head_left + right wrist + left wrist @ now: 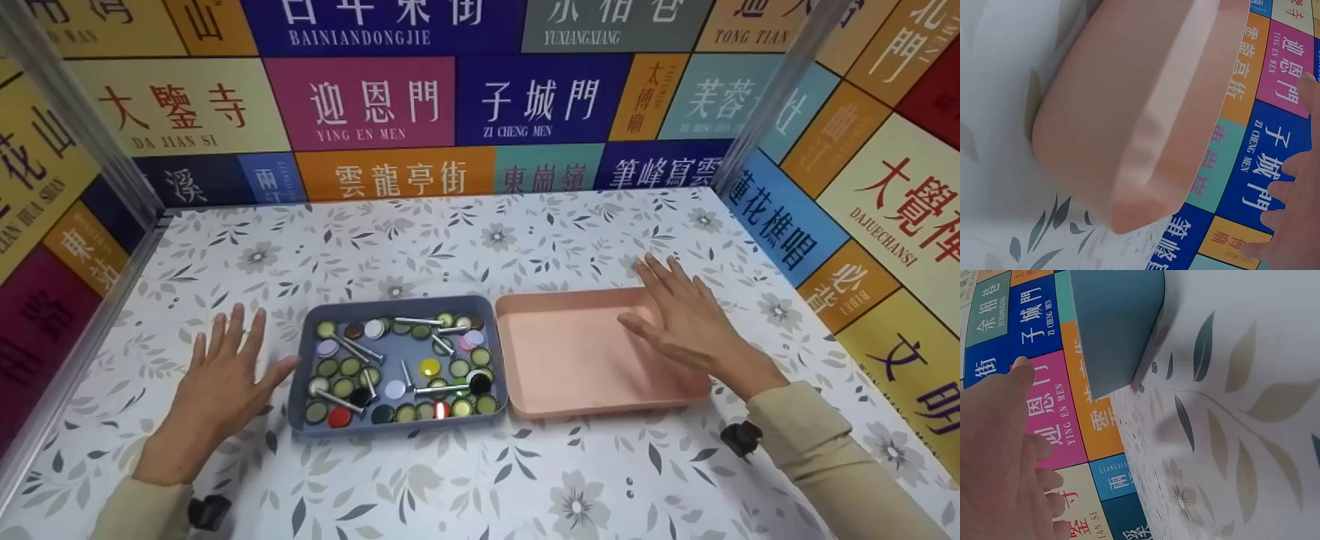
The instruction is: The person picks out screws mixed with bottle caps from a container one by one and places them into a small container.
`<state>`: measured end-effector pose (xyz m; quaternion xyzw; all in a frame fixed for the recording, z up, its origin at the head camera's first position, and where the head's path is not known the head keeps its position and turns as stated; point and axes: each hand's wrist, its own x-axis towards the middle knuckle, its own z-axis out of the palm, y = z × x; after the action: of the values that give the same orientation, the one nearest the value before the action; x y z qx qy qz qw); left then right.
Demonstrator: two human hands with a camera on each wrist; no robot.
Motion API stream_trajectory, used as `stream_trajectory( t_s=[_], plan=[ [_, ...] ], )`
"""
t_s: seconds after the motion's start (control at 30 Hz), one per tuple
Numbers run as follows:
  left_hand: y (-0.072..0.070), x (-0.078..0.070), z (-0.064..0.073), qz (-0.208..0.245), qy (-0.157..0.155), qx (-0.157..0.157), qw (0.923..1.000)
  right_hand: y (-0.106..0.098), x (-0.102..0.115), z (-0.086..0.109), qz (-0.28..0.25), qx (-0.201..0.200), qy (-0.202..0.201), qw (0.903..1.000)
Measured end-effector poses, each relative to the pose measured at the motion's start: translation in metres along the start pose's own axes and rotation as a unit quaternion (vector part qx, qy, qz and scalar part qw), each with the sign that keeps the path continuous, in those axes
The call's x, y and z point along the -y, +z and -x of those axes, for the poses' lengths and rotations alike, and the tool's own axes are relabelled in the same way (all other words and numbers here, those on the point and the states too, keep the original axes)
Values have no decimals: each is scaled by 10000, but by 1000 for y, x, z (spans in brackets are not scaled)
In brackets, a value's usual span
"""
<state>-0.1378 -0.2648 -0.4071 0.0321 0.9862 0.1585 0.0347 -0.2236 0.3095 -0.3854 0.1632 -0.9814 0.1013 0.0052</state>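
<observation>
A blue-grey tray [300,360] lies on the table, holding many bottle caps [350,365] and several metal bolts [405,375] mixed together. Touching its right side is a pink tray [570,345] with nothing seen in it. My left hand [221,382] is spread just left of the blue-grey tray, fingers straight and holding nothing. Over the right part of the pink tray my right hand [686,322] hovers with fingers extended, also holding nothing. In the left wrist view the blue-grey tray's corner [1120,326] shows beside the hand; the right wrist view shows the pink tray's outer wall [1112,112].
A white tabletop [465,480] with a leaf and flower print lies under both trays. Colourful panels [360,101] with Chinese lettering stand along the back and both sides. Clear upright edges [780,90] mark the corners. A black device [210,512] sits at the left wrist.
</observation>
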Motion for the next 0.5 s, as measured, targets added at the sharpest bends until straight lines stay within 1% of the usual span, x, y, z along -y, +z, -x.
stream_trajectory(
  t_s=[0.2,0.33,0.5],
  plan=[
    [3,-6,3,-15,120,-1,9999,6,10,1,-44,106,-79,9999],
    [6,-7,6,-26,153,-19,9999,11,22,1,-43,69,-178,9998],
    [7,-10,5,7,180,-50,9998,11,34,1,-201,88,-273,9994]
  ],
)
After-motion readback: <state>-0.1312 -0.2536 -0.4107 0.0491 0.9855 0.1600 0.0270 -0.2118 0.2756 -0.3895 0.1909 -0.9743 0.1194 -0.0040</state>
